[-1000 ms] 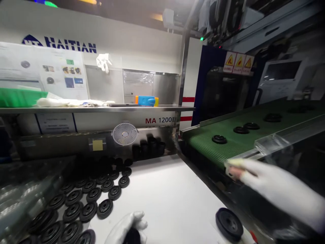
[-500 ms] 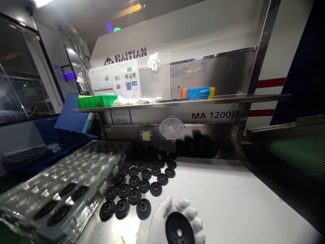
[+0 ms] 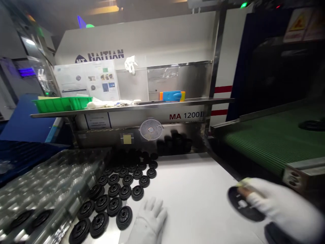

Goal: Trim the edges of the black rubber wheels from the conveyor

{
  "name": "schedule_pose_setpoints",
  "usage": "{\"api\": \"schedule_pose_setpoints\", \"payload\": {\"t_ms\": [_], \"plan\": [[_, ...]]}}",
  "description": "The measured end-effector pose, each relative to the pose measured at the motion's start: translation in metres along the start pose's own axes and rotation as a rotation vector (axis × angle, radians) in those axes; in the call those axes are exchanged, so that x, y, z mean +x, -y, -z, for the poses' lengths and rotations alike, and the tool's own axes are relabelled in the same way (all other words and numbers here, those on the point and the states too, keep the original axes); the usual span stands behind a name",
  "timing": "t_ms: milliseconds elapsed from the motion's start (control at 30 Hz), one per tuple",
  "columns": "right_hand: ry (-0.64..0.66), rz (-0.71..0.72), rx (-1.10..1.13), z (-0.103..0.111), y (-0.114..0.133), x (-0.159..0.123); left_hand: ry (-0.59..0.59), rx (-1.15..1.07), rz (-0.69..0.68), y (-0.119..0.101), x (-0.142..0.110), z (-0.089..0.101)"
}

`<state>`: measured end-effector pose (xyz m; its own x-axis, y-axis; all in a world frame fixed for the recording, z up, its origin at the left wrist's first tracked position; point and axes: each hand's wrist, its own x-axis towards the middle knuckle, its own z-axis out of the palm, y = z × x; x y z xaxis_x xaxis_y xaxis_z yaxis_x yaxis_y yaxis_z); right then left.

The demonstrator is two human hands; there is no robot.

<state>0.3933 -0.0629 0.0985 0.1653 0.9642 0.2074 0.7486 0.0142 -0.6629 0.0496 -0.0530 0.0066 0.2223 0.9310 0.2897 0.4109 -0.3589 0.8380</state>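
Observation:
My left hand (image 3: 150, 217), in a white glove, lies with its fingers stretched out at the near edge of the white sheet (image 3: 188, 189). Nothing shows in it. Just left of it are several black ridged round wheels (image 3: 124, 217), set out in loose rows. On the right, my gloved right hand (image 3: 273, 200) is blurred by motion, its fingers closed on the edge of a flat black disc (image 3: 243, 206). Part of another dark object (image 3: 276, 234) shows below that hand; its kind is unclear.
A clear plastic tray (image 3: 63, 176) with round pockets stands at left, some holding black wheels. Above the table runs a metal shelf (image 3: 142, 106) bearing a green bin (image 3: 63, 104) and a blue-orange object (image 3: 172, 96). A green conveyor (image 3: 274, 142) at right carries a black disc (image 3: 313, 125).
The view has turned right, bringing the conveyor and my right hand into sight. My left hand, earlier palm up with a black disc, now lies stretched out without it.

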Motion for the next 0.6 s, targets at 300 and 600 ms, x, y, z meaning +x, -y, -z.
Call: {"api": "schedule_pose_setpoints", "payload": {"t_ms": [300,600], "plan": [[0.147,0.006,0.226,-0.118,0.038,-0.060,-0.067,0.127,0.069,-0.002,0.047,0.000],[0.160,-0.096,0.204,-0.123,0.065,-0.083,-0.023,-1.372,0.835,-0.063,-0.010,-0.079]]}}
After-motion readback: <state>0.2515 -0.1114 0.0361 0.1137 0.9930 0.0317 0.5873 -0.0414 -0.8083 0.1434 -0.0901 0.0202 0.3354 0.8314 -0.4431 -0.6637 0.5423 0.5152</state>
